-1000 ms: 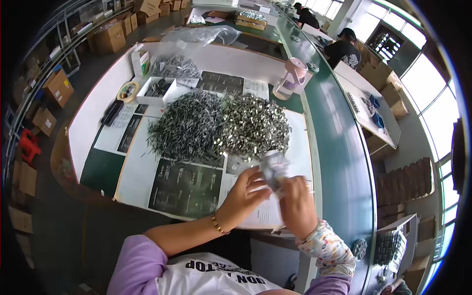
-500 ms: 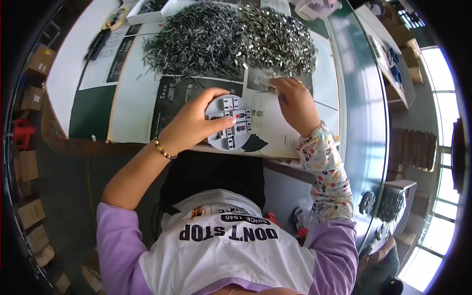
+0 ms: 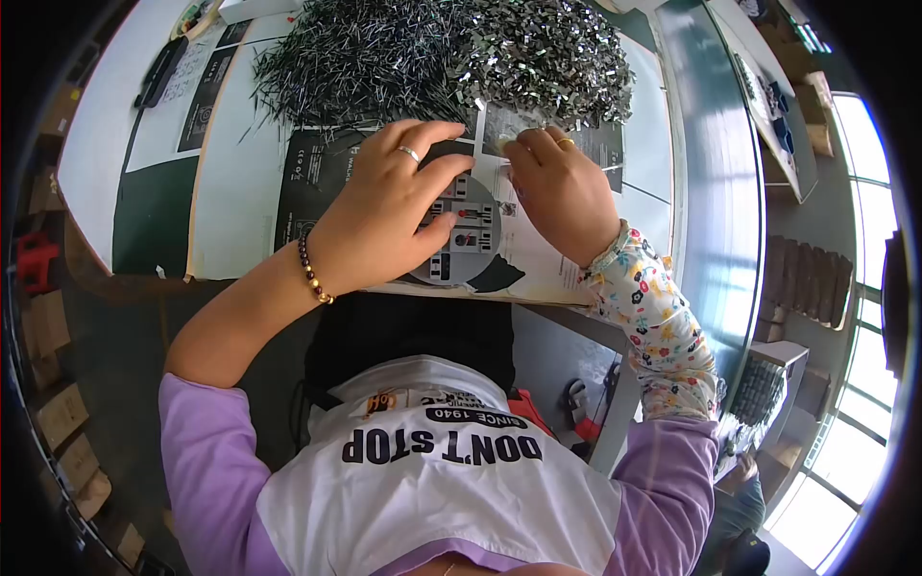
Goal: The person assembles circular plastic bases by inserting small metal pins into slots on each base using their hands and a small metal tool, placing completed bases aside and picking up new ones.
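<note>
A round grey plate [image 3: 461, 242] with raised slots and small black and red parts lies flat at the near side of the table. Over its left half reaches my left hand [image 3: 389, 206], fingers spread and thumb apart, nothing visible in its grasp; part of the plate is hidden beneath. To the right and beyond the plate, my right hand [image 3: 567, 187] has its fingers curled together. Whatever its fingertips hold, if anything, is too small or hidden. Ahead lie a heap of thin dark metal pins [image 3: 360, 62] and a heap of shiny small metal pieces [image 3: 543, 58].
Printed cardboard sheets [image 3: 317, 178] cover the tabletop. A black tool-like object [image 3: 161, 72] lies at the left, near a white box [image 3: 254, 10] at the back. A glossy panel [image 3: 720, 163] borders the right side. Another person [image 3: 744, 499] is at the lower right.
My left hand has let go of the round plate's edge and moved up over it, fingers spreading. My right hand has shifted slightly left, closer to the plate. The view has moved a little.
</note>
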Tool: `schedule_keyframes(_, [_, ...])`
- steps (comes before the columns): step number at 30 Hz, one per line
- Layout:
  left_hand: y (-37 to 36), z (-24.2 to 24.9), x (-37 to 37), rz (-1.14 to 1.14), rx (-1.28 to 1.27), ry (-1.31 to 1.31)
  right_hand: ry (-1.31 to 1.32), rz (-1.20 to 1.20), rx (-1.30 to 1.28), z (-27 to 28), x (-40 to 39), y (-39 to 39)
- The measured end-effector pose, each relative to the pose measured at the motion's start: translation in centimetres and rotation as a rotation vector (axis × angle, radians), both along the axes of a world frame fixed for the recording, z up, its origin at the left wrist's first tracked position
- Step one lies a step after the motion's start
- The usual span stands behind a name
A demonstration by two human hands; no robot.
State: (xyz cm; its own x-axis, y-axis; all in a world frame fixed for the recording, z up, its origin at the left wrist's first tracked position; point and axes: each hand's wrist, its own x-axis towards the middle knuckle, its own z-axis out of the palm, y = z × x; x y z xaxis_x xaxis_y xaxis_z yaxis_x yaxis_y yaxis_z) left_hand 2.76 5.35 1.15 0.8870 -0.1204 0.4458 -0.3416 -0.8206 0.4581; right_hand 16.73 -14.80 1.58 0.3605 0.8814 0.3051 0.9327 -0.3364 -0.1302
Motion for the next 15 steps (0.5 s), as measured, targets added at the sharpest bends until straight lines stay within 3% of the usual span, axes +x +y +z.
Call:
schedule_keyframes(2, [0.0, 0.5, 0.6, -0.018, -0.012, -0.03, -0.041, -0.034, -0.039, -0.3, 0.0, 0.0])
schedule_keyframes(6, [0.6, 0.0, 2.9, -0.066, -0.315, 0.081, -0.03, 0.013, 0.001, -0.7, 0.1, 0.7])
schedule_keyframes(10, [0.4, 0.5, 5.1, 0.021, -0.362, 0.225, 0.197, -0.015, 0.147, 0.1, 0.5, 0.8])
schedule_keyframes(13, [-0.1, 0.6, 5.2, -0.237, -0.857, 0.544, 0.028, 0.127, 0.27, 3.7, -1.7, 0.4])
schedule_keyframes(15, [-0.1, 1.2, 4.9, -0.261, -0.928, 0.537, 0.081, 0.112, 0.312, 5.0, -2.3, 0.1])
